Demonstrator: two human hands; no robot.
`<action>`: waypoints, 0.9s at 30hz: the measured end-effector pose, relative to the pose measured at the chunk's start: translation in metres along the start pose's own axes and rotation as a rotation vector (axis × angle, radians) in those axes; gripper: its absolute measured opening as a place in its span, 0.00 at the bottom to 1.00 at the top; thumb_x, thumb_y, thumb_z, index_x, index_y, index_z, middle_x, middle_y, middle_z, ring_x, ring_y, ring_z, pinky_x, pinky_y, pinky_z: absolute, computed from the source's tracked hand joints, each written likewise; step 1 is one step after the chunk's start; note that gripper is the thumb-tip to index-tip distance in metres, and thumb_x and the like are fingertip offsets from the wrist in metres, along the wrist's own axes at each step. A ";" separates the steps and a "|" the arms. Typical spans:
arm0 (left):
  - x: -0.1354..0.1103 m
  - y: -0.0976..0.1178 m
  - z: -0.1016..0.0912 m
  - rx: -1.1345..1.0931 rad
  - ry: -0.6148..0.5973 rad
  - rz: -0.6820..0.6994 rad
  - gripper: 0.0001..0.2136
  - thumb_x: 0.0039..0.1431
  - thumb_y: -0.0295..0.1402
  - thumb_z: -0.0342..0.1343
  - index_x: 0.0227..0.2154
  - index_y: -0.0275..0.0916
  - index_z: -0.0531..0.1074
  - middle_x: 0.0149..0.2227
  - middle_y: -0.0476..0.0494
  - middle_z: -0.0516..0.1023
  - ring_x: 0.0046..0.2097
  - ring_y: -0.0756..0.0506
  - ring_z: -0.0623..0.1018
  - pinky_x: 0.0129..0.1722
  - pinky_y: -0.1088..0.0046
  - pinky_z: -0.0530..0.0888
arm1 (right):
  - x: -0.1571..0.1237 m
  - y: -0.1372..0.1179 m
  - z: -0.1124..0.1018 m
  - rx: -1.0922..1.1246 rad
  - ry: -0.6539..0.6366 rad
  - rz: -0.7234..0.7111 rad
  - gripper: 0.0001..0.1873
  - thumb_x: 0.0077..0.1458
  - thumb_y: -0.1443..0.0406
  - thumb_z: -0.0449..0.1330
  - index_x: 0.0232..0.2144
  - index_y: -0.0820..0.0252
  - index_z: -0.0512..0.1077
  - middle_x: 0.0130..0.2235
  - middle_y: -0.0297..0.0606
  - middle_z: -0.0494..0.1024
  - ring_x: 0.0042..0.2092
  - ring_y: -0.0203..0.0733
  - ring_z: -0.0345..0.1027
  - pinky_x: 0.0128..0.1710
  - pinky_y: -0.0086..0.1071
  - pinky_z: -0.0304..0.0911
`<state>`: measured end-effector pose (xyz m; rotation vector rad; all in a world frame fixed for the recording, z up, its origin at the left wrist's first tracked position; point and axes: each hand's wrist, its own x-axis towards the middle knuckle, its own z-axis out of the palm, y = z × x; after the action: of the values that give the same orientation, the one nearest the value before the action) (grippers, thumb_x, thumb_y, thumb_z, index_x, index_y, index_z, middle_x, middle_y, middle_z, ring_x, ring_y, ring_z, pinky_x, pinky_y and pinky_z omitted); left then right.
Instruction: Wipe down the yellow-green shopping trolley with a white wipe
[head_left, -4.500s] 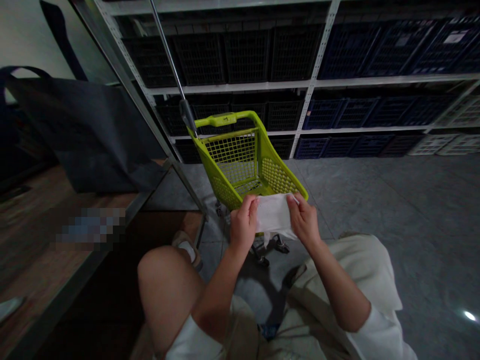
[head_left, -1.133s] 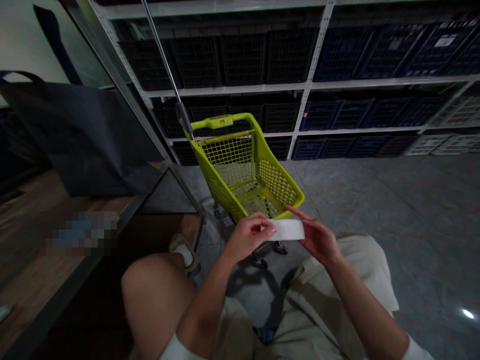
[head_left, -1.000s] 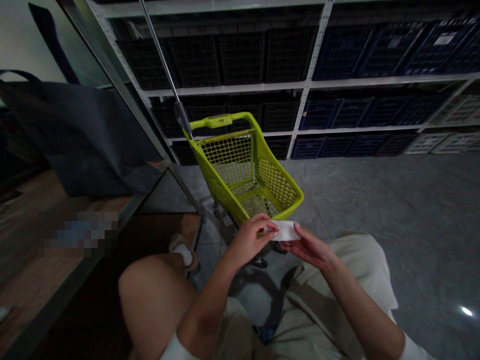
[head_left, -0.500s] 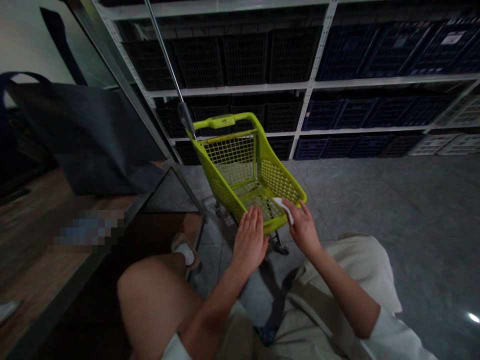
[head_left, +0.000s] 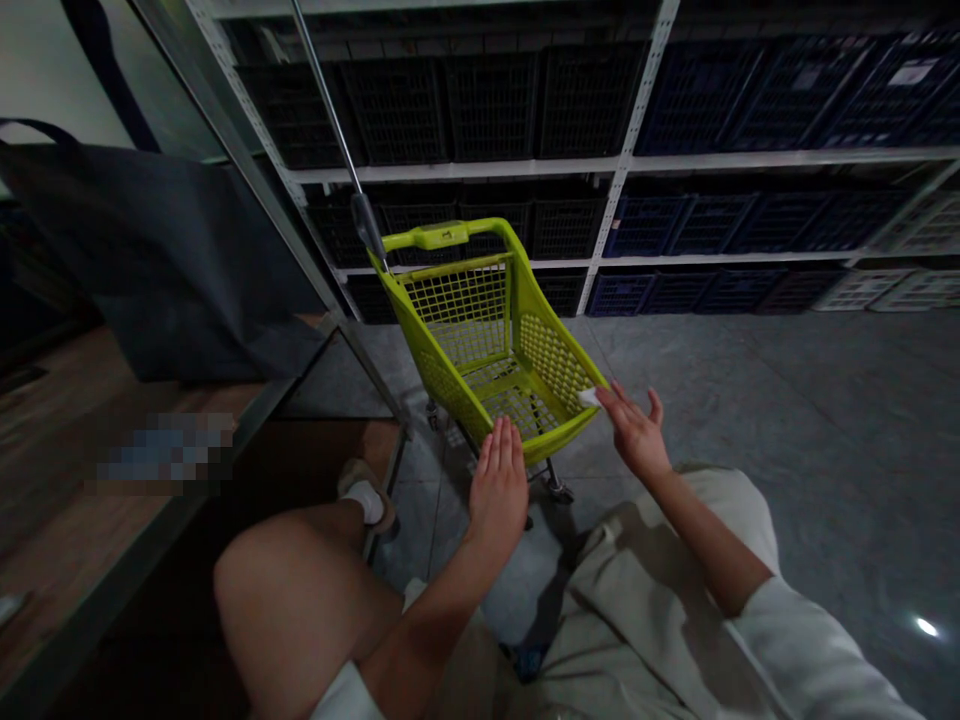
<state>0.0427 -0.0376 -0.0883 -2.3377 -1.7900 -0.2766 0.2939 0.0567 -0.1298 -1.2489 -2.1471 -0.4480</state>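
A small lime-green toy shopping cart stands on the grey floor in front of my knees. My right hand presses a folded white wipe against the cart's right rim, pinching it with the fingertips. My left hand rests with fingers stretched flat against the cart's near front edge, holding nothing.
A metal shelf post and a wooden shelf board with a dark tote bag stand to the left. White racks with dark plastic crates line the back wall. A thin metal rod leans by the cart's handle.
Both hands folded the white wipe small in front of me. The right hand then carried it onto the cart's right rim, and the left hand let go and laid flat on the cart's front.
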 end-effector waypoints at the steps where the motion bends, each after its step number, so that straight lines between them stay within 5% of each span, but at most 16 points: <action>1: -0.001 0.003 0.001 -0.013 0.002 -0.005 0.29 0.62 0.26 0.47 0.65 0.20 0.53 0.70 0.25 0.51 0.71 0.37 0.50 0.69 0.58 0.57 | 0.000 -0.006 0.001 -0.011 0.007 0.058 0.35 0.56 0.79 0.46 0.64 0.55 0.60 0.59 0.42 0.74 0.64 0.44 0.62 0.68 0.55 0.30; 4: -0.005 0.012 0.004 -0.039 0.021 -0.047 0.31 0.61 0.26 0.48 0.66 0.20 0.50 0.70 0.24 0.48 0.72 0.37 0.47 0.69 0.56 0.57 | -0.002 -0.062 0.001 0.056 -0.034 0.112 0.34 0.56 0.79 0.45 0.64 0.56 0.59 0.62 0.43 0.71 0.64 0.42 0.61 0.68 0.53 0.25; 8: -0.009 0.018 0.008 -0.015 0.026 -0.080 0.31 0.61 0.25 0.47 0.66 0.20 0.51 0.70 0.24 0.49 0.71 0.37 0.47 0.69 0.56 0.56 | -0.006 -0.123 -0.003 0.185 -0.097 -0.025 0.33 0.60 0.76 0.45 0.66 0.57 0.55 0.63 0.44 0.68 0.67 0.40 0.57 0.69 0.49 0.26; 12: -0.010 0.015 0.006 0.020 0.024 -0.060 0.30 0.62 0.25 0.46 0.66 0.20 0.52 0.70 0.26 0.50 0.71 0.37 0.49 0.69 0.58 0.57 | -0.012 -0.070 -0.004 0.136 -0.120 -0.167 0.34 0.61 0.76 0.44 0.67 0.53 0.52 0.63 0.41 0.68 0.66 0.37 0.57 0.69 0.47 0.31; 16: -0.009 0.018 0.006 0.017 0.024 -0.056 0.29 0.62 0.26 0.47 0.65 0.19 0.53 0.69 0.25 0.51 0.71 0.37 0.51 0.69 0.59 0.57 | -0.012 -0.008 -0.005 -0.009 -0.011 0.034 0.36 0.56 0.78 0.45 0.65 0.54 0.57 0.62 0.43 0.70 0.64 0.42 0.62 0.68 0.50 0.33; 18: -0.007 0.022 0.008 0.009 0.031 -0.062 0.29 0.62 0.25 0.47 0.65 0.20 0.54 0.69 0.25 0.50 0.71 0.37 0.50 0.69 0.59 0.57 | -0.008 -0.020 -0.005 -0.015 0.002 0.134 0.37 0.54 0.79 0.46 0.65 0.56 0.58 0.61 0.44 0.71 0.63 0.43 0.63 0.67 0.52 0.33; 20: -0.006 0.024 0.011 0.008 0.043 -0.070 0.29 0.61 0.24 0.47 0.65 0.20 0.54 0.69 0.24 0.50 0.71 0.37 0.50 0.69 0.59 0.57 | -0.005 -0.058 -0.004 0.045 -0.024 0.167 0.39 0.51 0.79 0.46 0.65 0.57 0.57 0.62 0.45 0.69 0.64 0.42 0.62 0.68 0.52 0.31; 24: -0.005 0.023 0.012 0.012 0.068 -0.092 0.28 0.61 0.22 0.45 0.65 0.21 0.55 0.69 0.27 0.53 0.71 0.38 0.51 0.69 0.61 0.57 | -0.002 -0.130 -0.003 0.200 -0.110 0.007 0.37 0.54 0.77 0.46 0.67 0.60 0.54 0.64 0.45 0.66 0.67 0.39 0.55 0.68 0.46 0.37; 27: -0.006 0.020 0.009 -0.005 0.057 -0.099 0.29 0.61 0.23 0.45 0.66 0.22 0.54 0.69 0.27 0.53 0.71 0.39 0.51 0.69 0.60 0.56 | -0.004 -0.111 -0.005 0.204 -0.161 -0.188 0.36 0.58 0.76 0.45 0.68 0.58 0.52 0.65 0.43 0.65 0.68 0.38 0.52 0.67 0.44 0.41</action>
<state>0.0605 -0.0460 -0.0988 -2.2243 -1.8826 -0.3591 0.2011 -0.0039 -0.1276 -1.0040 -2.3904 -0.2038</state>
